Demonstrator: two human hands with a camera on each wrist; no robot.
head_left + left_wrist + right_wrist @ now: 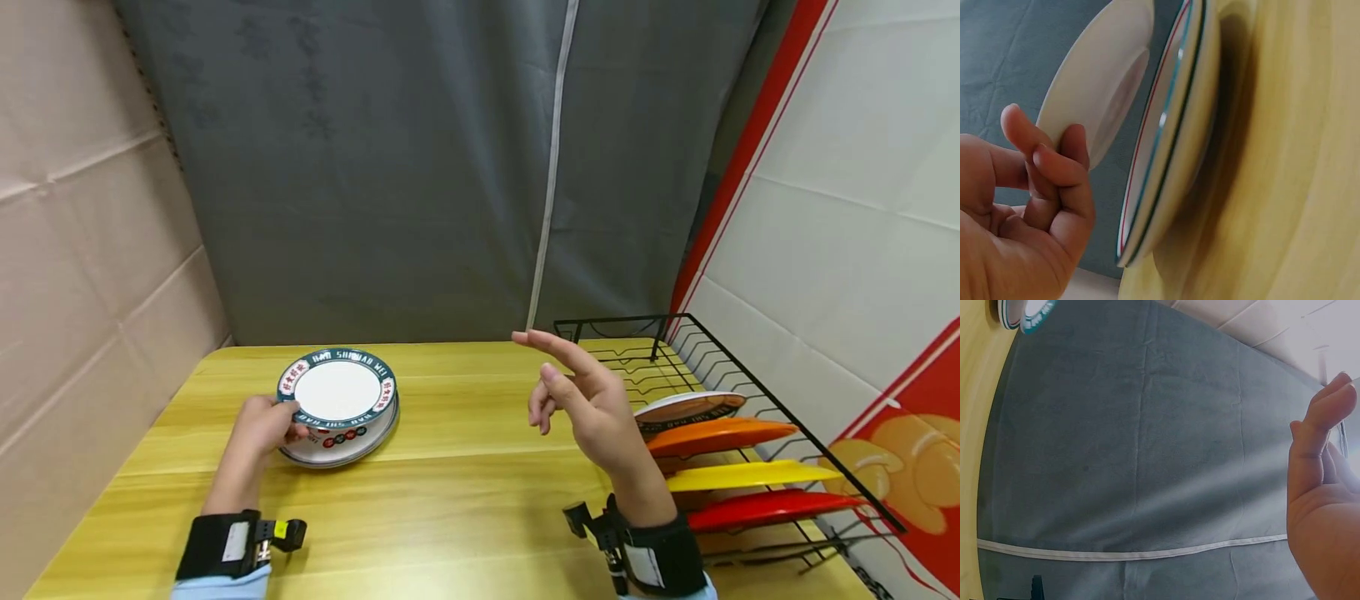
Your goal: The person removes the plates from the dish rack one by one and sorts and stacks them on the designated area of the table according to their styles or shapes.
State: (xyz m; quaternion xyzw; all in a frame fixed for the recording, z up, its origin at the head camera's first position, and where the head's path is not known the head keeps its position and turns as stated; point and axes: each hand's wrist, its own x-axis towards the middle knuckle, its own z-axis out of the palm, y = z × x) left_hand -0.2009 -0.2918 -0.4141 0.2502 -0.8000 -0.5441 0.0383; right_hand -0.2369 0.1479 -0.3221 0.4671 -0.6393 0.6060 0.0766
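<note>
Four plates (750, 476) in wire rack (780, 407); left fingers (1063, 170) pinch teal-rimmed plate (337, 390).

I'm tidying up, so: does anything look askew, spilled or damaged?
Nothing looks spilled or damaged. The lettered plate tilts over the white dish, but the left hand is holding it, so that seems natural. The orange plate, yellow plate and red plate sit in the wire rack.

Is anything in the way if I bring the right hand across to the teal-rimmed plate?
Nothing visible: only tabletop shows between the right hand and the teal-rimmed plate, which the left hand grips. The black wire rack stands off to the right.
</note>
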